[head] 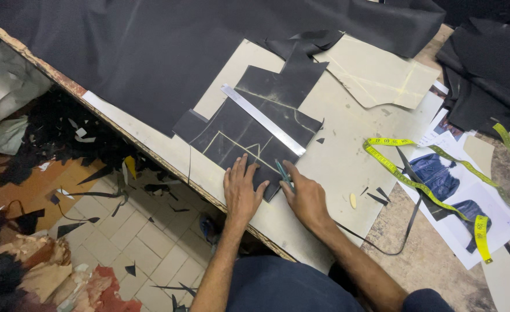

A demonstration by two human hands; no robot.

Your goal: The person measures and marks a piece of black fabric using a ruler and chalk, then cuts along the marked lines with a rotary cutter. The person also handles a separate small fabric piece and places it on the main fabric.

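The left hand [241, 189] lies flat on the black fabric piece [249, 136]; the right hand [305, 195] grips a teal pen [283, 174] at its edge.

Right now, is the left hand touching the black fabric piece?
Touching. Head view shows the left hand pressed flat on the black fabric piece, fingers overlapping its lower edge.

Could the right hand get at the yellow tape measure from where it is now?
Probably yes. The right hand, holding a small teal tool on the black fabric piece, has only bare pattern paper between it and the yellow tape measure to its right.
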